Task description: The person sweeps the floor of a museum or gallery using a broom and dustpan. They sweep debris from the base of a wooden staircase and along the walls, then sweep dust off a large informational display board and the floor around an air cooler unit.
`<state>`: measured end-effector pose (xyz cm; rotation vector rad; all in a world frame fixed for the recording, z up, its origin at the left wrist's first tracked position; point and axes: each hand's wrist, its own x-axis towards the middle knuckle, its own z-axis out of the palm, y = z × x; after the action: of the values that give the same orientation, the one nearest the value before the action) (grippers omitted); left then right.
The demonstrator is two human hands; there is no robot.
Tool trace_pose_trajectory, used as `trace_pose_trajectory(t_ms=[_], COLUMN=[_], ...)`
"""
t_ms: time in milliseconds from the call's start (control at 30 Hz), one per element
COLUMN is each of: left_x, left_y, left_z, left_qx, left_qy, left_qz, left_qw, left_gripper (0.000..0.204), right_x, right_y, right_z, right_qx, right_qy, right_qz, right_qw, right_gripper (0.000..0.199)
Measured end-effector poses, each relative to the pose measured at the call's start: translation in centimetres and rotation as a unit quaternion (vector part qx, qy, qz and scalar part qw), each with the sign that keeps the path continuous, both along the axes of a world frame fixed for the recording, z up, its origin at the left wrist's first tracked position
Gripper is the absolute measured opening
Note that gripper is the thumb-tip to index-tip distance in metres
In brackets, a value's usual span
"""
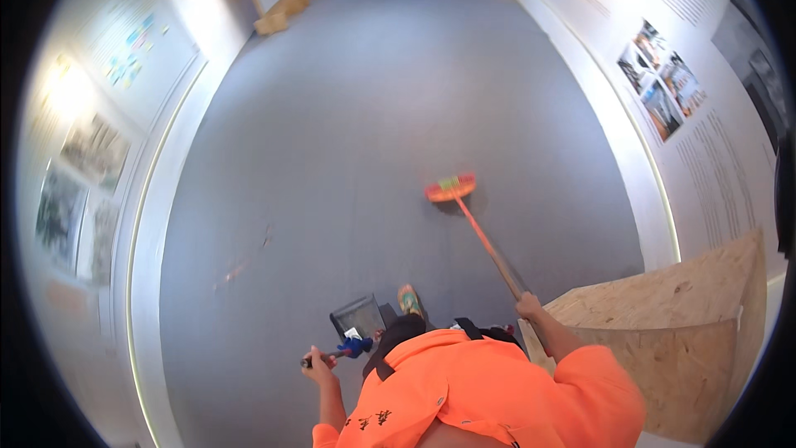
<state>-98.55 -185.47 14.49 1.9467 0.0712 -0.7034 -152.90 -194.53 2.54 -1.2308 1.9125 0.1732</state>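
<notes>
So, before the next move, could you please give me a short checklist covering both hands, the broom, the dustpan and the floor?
1. Right grip closed around the broom handle: ok.
2. Left grip closed around the dustpan handle: ok.
3. Broom head apart from the wooden box: ok, bare floor shows between them.
4. Bristles touching the floor: cannot tell, the head is blurred.
5. Dustpan resting flat: cannot tell from above.
6. Floor at left free of marks: not ok, small marks show there.
</notes>
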Motion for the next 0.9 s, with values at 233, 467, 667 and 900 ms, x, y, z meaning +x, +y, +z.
trace_pose_trajectory(t_ms=[233, 467, 667, 900], left_x=[5.0, 3.6, 4.7, 8.7], left_y=[-27.8, -42.8, -36.7, -36.9], left_z=[-3.4, -7.4, -2.2, -5.4], left_qx=[0.063, 0.005, -0.004, -0.048], left_qy=[0.011, 0.029, 0.002, -0.003], left_qz=[-0.076, -0.161, -0.123, -0.07], left_qw=[0.995, 0.987, 0.992, 0.996], left_gripper=[0.024, 0.022, 0.022, 0.023], right_x=[2.3, 4.2, 2.8, 2.6], right_y=[-10.0, -15.6, -15.6, -21.6], right_z=[6.3, 3.2, 5.0, 0.8], right_qx=[0.281, 0.327, 0.315, 0.288], right_qy=[-0.077, -0.057, -0.051, -0.085], right_qz=[-0.248, -0.329, -0.231, -0.157], right_qw=[0.924, 0.884, 0.919, 0.941], right_gripper=[0.021, 0.023, 0.016, 0.013])
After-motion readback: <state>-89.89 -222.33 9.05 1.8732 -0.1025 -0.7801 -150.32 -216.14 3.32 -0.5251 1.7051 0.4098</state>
